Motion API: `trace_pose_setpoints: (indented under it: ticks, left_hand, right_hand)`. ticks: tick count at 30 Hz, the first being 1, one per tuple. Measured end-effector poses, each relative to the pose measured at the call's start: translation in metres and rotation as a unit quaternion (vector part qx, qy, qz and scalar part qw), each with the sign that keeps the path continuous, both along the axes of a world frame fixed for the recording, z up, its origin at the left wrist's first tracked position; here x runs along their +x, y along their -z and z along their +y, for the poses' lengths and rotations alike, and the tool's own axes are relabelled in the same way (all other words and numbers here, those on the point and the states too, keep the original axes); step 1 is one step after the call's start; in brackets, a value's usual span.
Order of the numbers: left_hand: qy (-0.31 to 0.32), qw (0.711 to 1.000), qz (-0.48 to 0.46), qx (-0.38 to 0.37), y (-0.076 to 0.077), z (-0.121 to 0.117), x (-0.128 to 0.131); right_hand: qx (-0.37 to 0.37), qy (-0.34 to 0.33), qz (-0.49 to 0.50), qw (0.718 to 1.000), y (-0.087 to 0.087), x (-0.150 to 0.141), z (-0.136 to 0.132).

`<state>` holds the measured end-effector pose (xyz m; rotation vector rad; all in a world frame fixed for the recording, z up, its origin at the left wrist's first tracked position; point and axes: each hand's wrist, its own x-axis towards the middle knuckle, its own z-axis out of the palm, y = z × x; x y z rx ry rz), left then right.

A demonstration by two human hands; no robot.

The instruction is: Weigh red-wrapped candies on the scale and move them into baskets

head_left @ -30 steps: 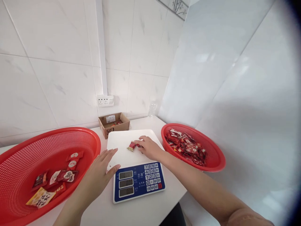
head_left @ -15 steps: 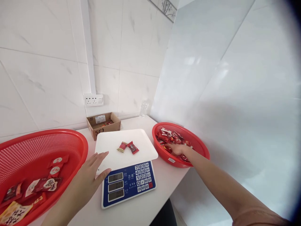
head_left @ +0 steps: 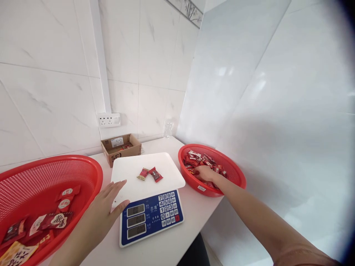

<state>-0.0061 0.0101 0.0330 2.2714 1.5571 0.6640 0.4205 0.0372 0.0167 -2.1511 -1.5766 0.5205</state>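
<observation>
My right hand (head_left: 204, 173) reaches down into the red plastic basket (head_left: 219, 152) on the right, its fingers among the red wrapped candy packets (head_left: 201, 159). Whether it grips one is hidden. My left hand (head_left: 108, 201) lies with fingers apart on the near left corner of the white platform (head_left: 166, 164) of a blue-faced digital scale (head_left: 151, 218). Two wrapped candies, a red-and-gold one (head_left: 142, 173) and a red one (head_left: 155, 174), lie side by side on that platform, apart from both hands.
A larger red mesh basket (head_left: 83, 159) at the left holds several scattered packets (head_left: 59, 220). Behind the scale stand a cardboard box (head_left: 120, 147) with red packets inside and a clear plastic bottle (head_left: 168, 130). White tiled walls close the white counter (head_left: 199, 221) at the back and right.
My right hand has moved from the candies on the scale platform into the right basket. The two candies now lie uncovered on the platform. My left hand has stayed on the platform corner.
</observation>
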Motion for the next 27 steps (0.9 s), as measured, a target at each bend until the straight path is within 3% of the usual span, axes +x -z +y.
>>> trace_pose_setpoints:
  ticks: [4,8,18,23,27]
  left_hand:
    - [0.0,1.0,-0.004,-0.004,0.001,0.001,0.0]
    - [0.002,1.0,-0.003,-0.005,0.001,0.001,-0.001]
    - [-0.005,1.0,0.003,-0.008,-0.003,-0.001,0.0]
    - [0.015,0.998,-0.048,-0.033,-0.011,-0.005,0.005]
    - [0.038,0.987,-0.123,-0.1,-0.016,-0.015,0.012]
  right_hand:
    - [-0.029,-0.015,-0.002,0.999,-0.021,0.009,0.001]
    - [-0.014,0.013,0.016,1.0,-0.036,0.018,-0.004]
    - [0.056,0.086,0.092,0.99,-0.047,0.024,-0.012]
    - [0.109,0.037,0.101,0.988,-0.069,-0.018,-0.019]
    - [0.179,-0.128,0.089,0.971,-0.08,-0.086,-0.032]
